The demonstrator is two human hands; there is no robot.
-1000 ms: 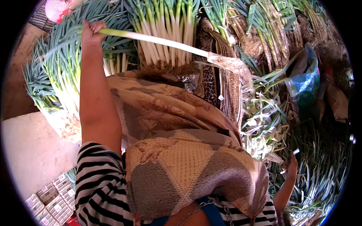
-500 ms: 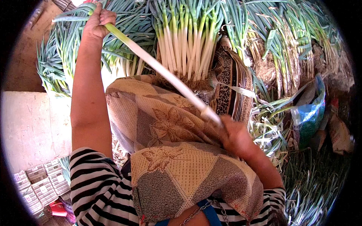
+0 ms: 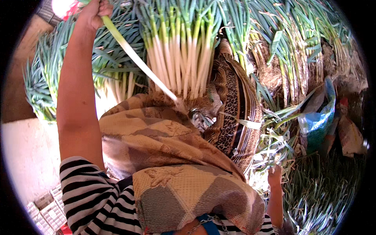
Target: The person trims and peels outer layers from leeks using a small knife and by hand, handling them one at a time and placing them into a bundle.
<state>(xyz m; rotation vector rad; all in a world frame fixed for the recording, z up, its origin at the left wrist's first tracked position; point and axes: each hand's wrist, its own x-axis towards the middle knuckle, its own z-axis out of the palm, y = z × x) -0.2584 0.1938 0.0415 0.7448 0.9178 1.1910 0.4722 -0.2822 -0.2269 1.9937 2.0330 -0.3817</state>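
My left hand (image 3: 96,15), raised at the upper left, is closed around the green upper part of a long green onion (image 3: 137,58). Its white stalk slants down to the right. The thin roots at its lower end hang in front of a row of cleaned green onions (image 3: 180,62) with white stalks and brown roots. My right hand (image 3: 275,176) is low on the right, away from that stalk and over a heap of pale stripped leaves (image 3: 270,147). Its fingers are too blurred to read. A brown patterned cloth (image 3: 156,133) covers my lap.
More green onions (image 3: 297,66), with dry outer leaves and soil on the roots, line the far right. Beside the heap stands a blue-green plastic bag (image 3: 317,127). A pale board (image 3: 31,156) and stacked plastic crates (image 3: 51,211) are on the left.
My right hand has left the root end of the green onion and moved down to the right, over the leaf heap. My left hand, still gripping the stalk, has shifted up and left.
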